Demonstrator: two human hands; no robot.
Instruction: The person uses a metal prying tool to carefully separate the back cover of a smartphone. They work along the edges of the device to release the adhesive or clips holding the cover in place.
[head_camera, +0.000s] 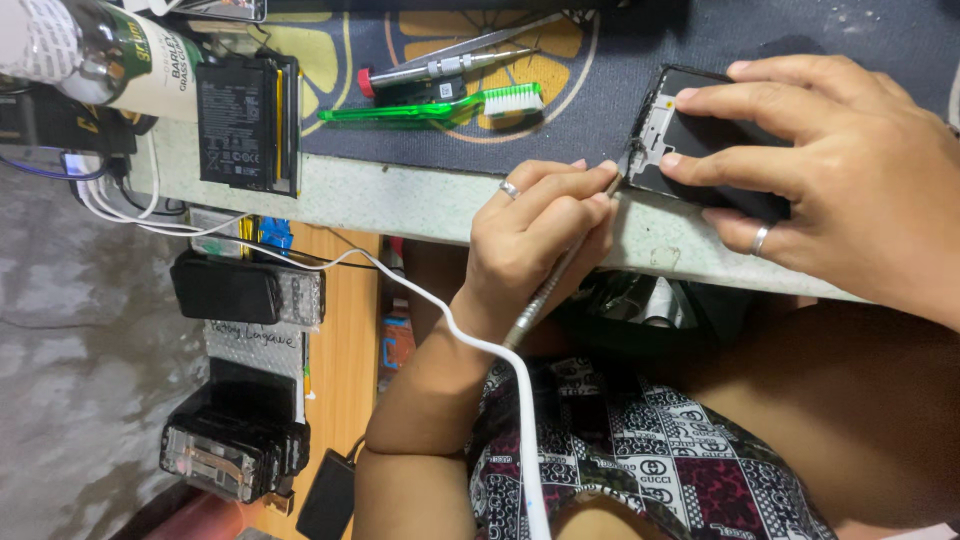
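A person's two bare hands work on an opened black phone (700, 150) that lies at the near edge of a pale workbench (400, 200), at about two o'clock in the view.

The hand at the right of the view (830, 170) lies flat over the phone, its fingers pressing down on the exposed inside, a ring on one finger. Its fingers are spread and pinning the phone, not wrapped around it.

The other hand (540, 225), at centre, sits just at eight o'clock from the phone. Its fingers are closed together around a thin metal tool (548, 290), held like a pen. The tool's tip meets the phone's near corner, at about one o'clock from this hand.

A white cable (440, 310) crosses that wrist. At eleven o'clock from the hands lie a green toothbrush (430, 107), tweezers (490, 42) and a screwdriver (440, 68) on a dark mat (620, 60). Farther at ten o'clock rests a flat black battery (245, 122).
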